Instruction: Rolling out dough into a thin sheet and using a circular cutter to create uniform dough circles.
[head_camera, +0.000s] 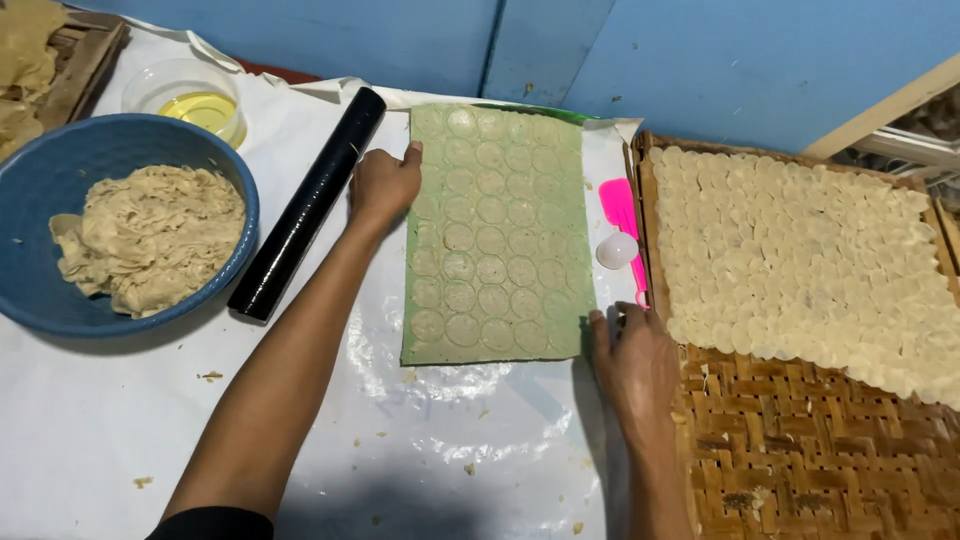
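Left hand (385, 185) laid flat, fingers spread a little, fingertips touching the upper left edge of the dough sheet (495, 235). Right hand (632, 360) resting open at the sheet's lower right corner, fingers pressed to its edge, gripping nothing that can be seen. Dough sheet stretched between the two hands, rectangular, greenish, stamped all over with rows of round cut marks, lying on white plastic sheeting (120, 440).

Just left of the left hand, touching near the wrist: a black rolling pin (305, 205), lying at a slant. Further left of that hand, a blue bowl (60, 180) heaped with pale dough scraps (150, 235), and beyond it a small clear bowl of yellow oil (200, 105).

Just above the right hand, a pink scraper (620, 215) with a small white round cutter (616, 250) resting on it. Right of that hand, a woven bamboo tray (800, 460), its far part covered with overlapping pale dough discs (800, 260).
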